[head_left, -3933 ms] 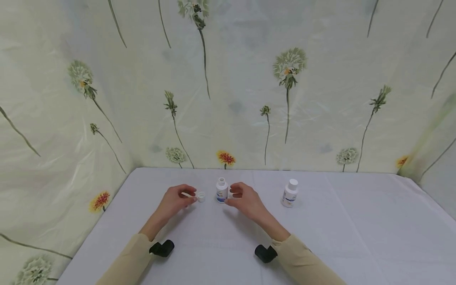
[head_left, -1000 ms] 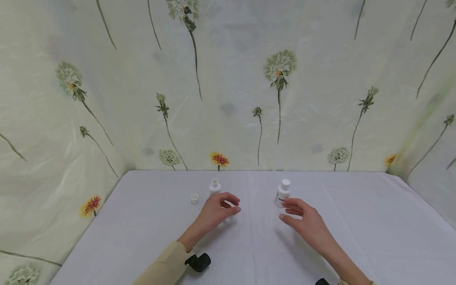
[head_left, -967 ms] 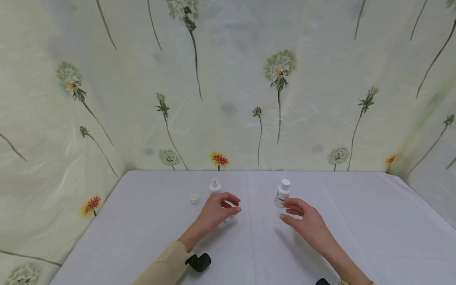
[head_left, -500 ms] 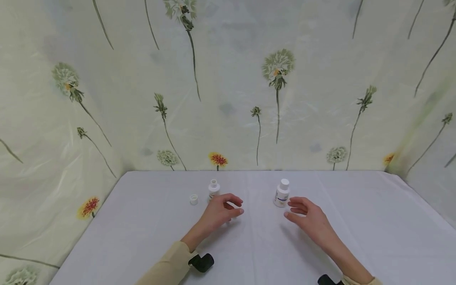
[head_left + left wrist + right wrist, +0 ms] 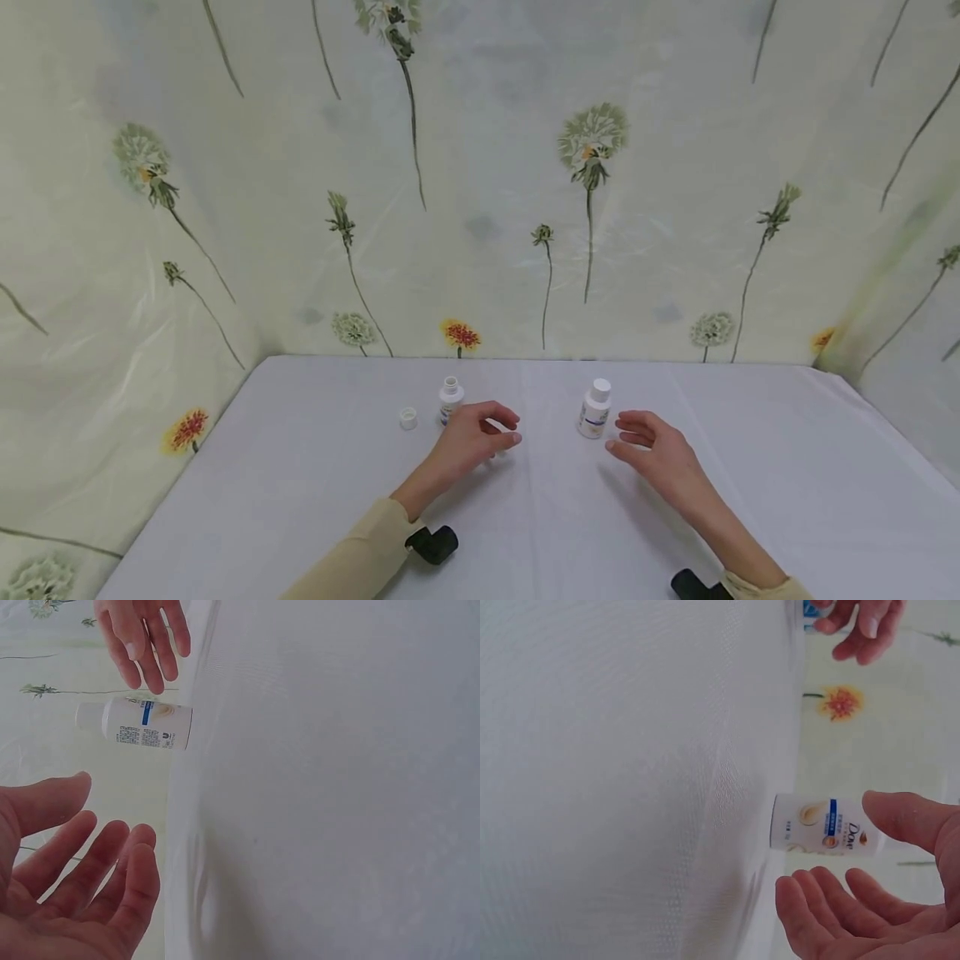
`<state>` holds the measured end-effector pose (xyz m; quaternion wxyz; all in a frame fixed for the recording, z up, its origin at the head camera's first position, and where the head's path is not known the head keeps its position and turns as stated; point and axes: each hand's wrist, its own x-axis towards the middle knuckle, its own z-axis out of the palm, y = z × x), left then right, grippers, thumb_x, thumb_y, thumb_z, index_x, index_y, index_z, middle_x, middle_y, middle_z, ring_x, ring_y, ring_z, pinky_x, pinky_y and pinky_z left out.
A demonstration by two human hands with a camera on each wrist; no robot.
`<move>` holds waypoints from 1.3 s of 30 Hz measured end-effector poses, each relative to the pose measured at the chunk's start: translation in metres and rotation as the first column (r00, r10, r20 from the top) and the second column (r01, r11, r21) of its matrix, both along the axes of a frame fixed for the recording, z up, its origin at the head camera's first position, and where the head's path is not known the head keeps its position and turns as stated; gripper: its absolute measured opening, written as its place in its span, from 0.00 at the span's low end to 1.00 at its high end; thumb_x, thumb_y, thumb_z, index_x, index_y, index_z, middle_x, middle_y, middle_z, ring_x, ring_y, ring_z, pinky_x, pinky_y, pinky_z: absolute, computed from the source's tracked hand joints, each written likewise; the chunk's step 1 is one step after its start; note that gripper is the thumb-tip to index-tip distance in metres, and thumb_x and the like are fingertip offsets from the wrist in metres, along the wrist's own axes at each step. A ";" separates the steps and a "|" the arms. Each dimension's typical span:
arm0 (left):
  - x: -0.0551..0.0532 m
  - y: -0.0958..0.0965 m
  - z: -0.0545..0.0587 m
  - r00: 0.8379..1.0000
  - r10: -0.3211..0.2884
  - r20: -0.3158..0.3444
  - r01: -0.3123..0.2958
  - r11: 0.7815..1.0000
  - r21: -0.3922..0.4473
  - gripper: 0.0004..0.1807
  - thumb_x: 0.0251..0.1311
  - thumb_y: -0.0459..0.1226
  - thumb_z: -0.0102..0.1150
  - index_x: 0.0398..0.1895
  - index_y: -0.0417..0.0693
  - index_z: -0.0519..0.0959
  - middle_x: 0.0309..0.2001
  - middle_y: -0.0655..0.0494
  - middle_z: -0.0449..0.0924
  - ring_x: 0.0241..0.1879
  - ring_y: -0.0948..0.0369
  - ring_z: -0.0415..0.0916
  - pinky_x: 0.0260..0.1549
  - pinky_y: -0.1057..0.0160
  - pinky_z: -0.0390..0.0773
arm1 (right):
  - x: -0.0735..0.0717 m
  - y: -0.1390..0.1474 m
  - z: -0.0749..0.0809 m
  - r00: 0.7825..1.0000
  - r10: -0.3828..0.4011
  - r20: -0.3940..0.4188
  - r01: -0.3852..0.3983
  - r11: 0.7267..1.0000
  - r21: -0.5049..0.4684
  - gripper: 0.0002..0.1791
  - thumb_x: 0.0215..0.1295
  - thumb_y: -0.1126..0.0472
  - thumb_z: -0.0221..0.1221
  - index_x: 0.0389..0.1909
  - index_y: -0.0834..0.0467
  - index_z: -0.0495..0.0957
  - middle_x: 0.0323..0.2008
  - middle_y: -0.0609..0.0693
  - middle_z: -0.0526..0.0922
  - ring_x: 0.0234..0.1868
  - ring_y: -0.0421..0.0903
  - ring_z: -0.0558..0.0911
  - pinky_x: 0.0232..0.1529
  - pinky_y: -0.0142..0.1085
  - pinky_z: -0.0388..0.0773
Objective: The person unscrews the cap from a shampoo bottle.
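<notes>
A white Dove bottle (image 5: 594,410) with its cap on stands upright on the table. Just right of it, my right hand (image 5: 663,454) holds nothing, fingers loosely bent with a gap to the thumb; in the right wrist view the bottle (image 5: 826,825) shows beyond thumb and fingers. My left hand (image 5: 472,442) hangs between the two bottles, fingers relaxed and nothing in them. Behind it stands a second white bottle (image 5: 451,398) with an uncapped neck, its lower part hidden by that hand. A loose white cap (image 5: 408,418) lies left of this bottle.
A white cloth (image 5: 540,533) covers the table, and a dandelion-print sheet (image 5: 495,167) hangs behind and at the sides. Black wrist cameras (image 5: 435,545) sit on both wrists, under beige sleeves (image 5: 360,554).
From beside the loose cap, my left hand has moved right, past the uncapped bottle. My right hand has left that bottle for the capped one's right side. Lately both drift slightly right.
</notes>
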<state>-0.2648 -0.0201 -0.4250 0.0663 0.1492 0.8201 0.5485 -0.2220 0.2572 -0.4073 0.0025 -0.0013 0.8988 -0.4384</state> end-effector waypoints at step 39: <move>-0.025 0.038 0.007 0.998 0.013 -0.065 -0.013 1.000 0.008 0.14 0.60 0.38 0.68 0.48 0.47 0.81 0.48 0.51 0.81 0.41 0.62 0.77 0.35 0.66 0.79 | -0.026 0.000 -0.010 1.000 0.010 0.007 -0.010 0.999 -0.041 0.35 0.65 0.56 0.64 0.66 0.70 0.64 0.62 0.70 0.71 0.62 0.64 0.72 0.56 0.53 0.73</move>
